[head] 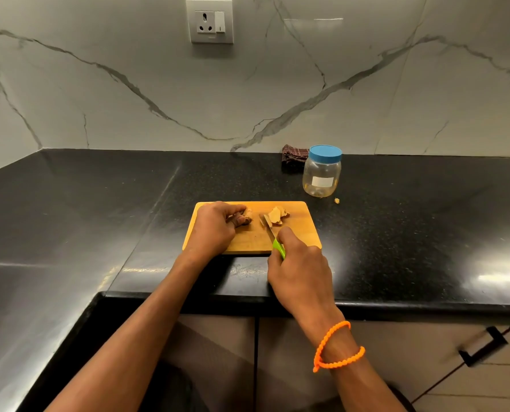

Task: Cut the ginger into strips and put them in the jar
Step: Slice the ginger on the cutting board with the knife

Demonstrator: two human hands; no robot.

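A wooden cutting board point(301, 230) lies on the black counter. On its left part my left hand point(213, 230) curls its fingers round a chunk of ginger point(245, 218). To the right of that chunk lie cut ginger slices point(276, 215). My right hand point(299, 269) grips the green handle of a small knife point(270, 230), whose blade points at the slices. A clear plastic jar point(322, 173) with its blue lid on stands behind the board's right corner.
A dark checked cloth point(293, 157) lies behind the jar against the marble wall. A small ginger scrap point(336, 200) sits on the counter point(99, 203) near the jar. A wall socket point(209, 21) is above. Cabinet drawers with a black handle point(482, 346) are below the counter edge.
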